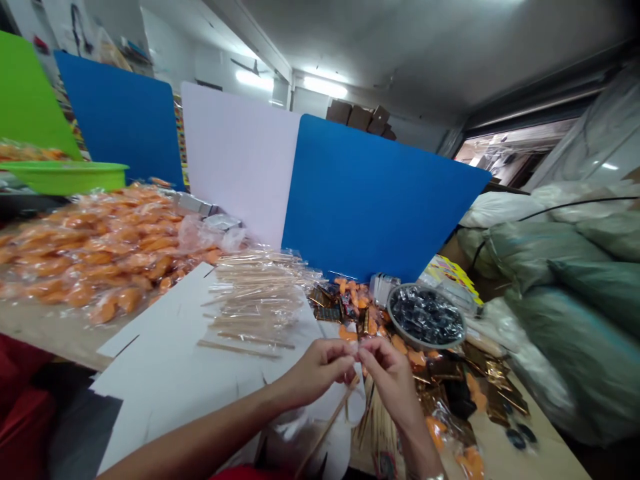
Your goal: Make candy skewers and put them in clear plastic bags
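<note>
My left hand (pixel 325 365) and my right hand (pixel 389 375) meet over the table, thumbs and fingertips pinched together. Between the fingertips is something small and clear, too fine to make out. A thin wooden stick (pixel 327 427) slants up from the lower edge to just beneath my left fingers; whether they grip it is unclear. Under the hands lies a clear plastic bag (pixel 295 427). More bare sticks (pixel 373 420) are bunched beside my right wrist. On the white board (pixel 175 373) to the left rests a pile of plastic-wrapped sticks (pixel 255 300).
Wrapped orange pieces (pixel 110 240) are heaped at the left by a green basin (pixel 70 177). A grey bowl (pixel 425 317) of black wrapped pieces stands to the right, among orange pieces and dark-gold packets (pixel 500 393). Blue panels (pixel 370 200) border the back; large sacks (pixel 560 333) fill the right.
</note>
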`<action>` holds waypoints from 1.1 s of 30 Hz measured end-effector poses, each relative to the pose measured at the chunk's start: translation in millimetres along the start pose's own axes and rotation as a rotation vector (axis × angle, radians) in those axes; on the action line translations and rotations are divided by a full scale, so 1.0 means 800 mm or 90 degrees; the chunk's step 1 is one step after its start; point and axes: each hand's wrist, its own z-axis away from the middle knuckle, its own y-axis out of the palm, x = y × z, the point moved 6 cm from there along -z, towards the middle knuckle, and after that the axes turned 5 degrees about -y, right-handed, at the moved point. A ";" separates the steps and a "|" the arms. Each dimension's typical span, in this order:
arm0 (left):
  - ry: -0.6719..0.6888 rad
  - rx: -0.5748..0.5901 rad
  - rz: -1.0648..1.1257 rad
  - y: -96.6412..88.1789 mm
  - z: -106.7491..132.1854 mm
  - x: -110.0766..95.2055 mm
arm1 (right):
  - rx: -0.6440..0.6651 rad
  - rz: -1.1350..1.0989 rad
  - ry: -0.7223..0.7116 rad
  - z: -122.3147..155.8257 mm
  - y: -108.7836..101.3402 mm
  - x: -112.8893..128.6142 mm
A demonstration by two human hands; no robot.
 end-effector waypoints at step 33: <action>0.042 -0.091 -0.027 -0.008 -0.005 -0.032 | -0.131 0.171 -0.191 -0.025 -0.012 0.068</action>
